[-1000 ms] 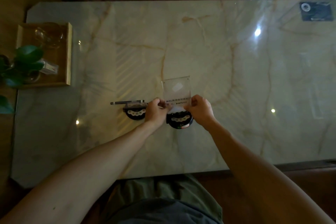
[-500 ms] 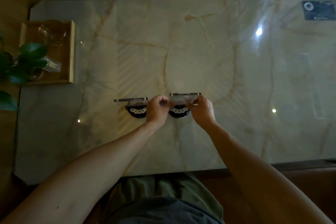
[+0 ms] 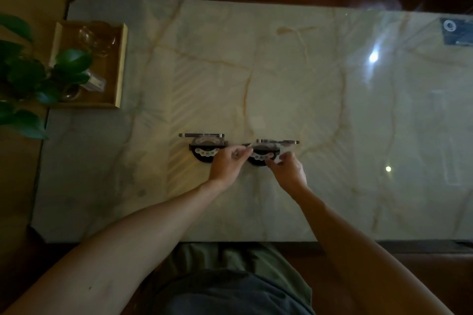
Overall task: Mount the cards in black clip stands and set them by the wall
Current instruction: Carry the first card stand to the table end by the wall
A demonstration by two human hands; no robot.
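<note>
The left hand [image 3: 226, 165] and the right hand [image 3: 288, 170] meet near the middle of the desk [image 3: 332, 110], both closed in a pinch on the right-hand card [image 3: 277, 142]. This clear card stands upright, seen edge-on from above, in a black clip stand [image 3: 259, 157] that lies between the two hands. The left fingers [image 3: 242, 155] grip the card's left end; the right fingers [image 3: 275, 161] hold it at the stand's right side. Just beside the left hand, a second black clip stand [image 3: 206, 153] sits on the desk with its own card [image 3: 202, 135] upright in it, untouched. The two stands are in a row, close together but apart.

The desk is a pale, glossy marble slab with tan veins; it mirrors two bright spots of light and faint striped reflections. At its far left corner rests a wooden tray [image 3: 120, 66] holding glassware [image 3: 96, 37], partly screened by the green leaves of a plant [image 3: 38, 77]. At the far right corner lies a dark blue card [image 3: 457, 34] with a white ring mark. Beyond the desk the floor is dark reddish wood; to the left, a yellowish wall or panel. Bare forearms reach up from the near edge, above green clothing.
</note>
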